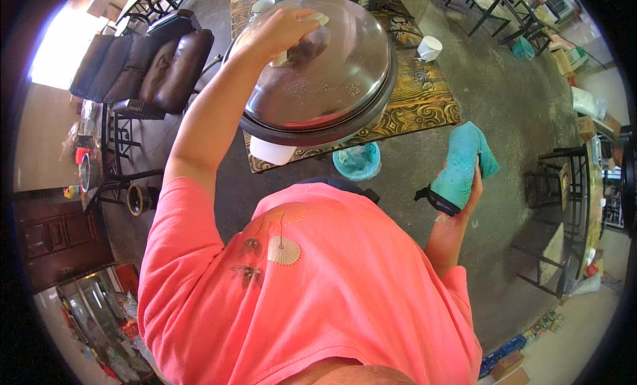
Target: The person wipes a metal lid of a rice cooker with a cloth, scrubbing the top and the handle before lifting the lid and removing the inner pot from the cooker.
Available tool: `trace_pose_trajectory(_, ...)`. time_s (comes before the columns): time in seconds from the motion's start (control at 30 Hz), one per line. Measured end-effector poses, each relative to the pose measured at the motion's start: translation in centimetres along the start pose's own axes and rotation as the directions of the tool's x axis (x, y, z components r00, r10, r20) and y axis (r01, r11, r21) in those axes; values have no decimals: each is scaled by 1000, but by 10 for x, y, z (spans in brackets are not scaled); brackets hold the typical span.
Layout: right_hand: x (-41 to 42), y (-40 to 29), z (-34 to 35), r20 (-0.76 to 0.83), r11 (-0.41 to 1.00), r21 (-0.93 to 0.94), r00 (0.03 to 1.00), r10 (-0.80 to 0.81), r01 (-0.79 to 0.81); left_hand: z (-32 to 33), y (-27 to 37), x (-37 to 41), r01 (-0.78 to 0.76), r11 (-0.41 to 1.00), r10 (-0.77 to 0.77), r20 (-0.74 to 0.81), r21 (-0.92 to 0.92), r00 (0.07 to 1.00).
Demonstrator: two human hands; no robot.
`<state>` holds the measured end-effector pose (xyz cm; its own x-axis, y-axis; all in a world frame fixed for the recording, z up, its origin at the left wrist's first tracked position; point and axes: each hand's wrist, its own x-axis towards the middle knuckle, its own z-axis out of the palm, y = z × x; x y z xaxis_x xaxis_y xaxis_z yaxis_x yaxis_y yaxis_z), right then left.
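A large round metal-rimmed lid (338, 71) covers a wide dark pan (318, 138) on a patterned wooden table (428, 99). At the lid's top my left hand (281, 34) is closed around a pale handle, whose ends show beside the fingers. Off the table's right side, my right hand (472, 198) grips a folded teal cloth (455, 161) with a black edge and loop. The cloth hides most of those fingers. A white container (271, 151) sits partly under the pan at the table's near edge. The pan's contents are hidden.
A teal bin with a liner (357, 161) stands on the floor by the table's near edge. White cups (429, 48) are on the table. A brown leather recliner (144, 69) is at the left. Stools (547, 255) and another table (594, 186) line the right side.
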<state>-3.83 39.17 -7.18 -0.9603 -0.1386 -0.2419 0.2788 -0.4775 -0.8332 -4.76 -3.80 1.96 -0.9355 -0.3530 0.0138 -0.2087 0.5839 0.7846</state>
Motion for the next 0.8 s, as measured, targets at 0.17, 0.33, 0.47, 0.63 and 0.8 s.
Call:
trace_pose_trajectory(0.17, -13, 1, 43, 54, 990, 110, 995, 85, -91, 5, -11, 6, -110, 993, 113, -93, 43, 989)
trace_pose_trajectory(0.33, -12, 13, 58, 120, 990, 62, 986, 118, -126, 11, -11, -3, -150, 935, 211, -165, 320, 963)
trace_pose_trajectory(0.47, -16, 17, 78, 172, 982, 47, 970, 174, -184, 10, -20, 1, -143, 917, 188, -89, 372, 978)
trace_pose_trajectory(0.63, -21, 32, 83, 292, 992, -120, 957, 4, 33, 17, -27, 0, -171, 936, 222, -139, 307, 965)
trace_pose_trajectory(0.8, -21, 20, 122, 157, 991, -131, 987, 44, -24, 10, -17, -8, -131, 955, 156, -77, 265, 985)
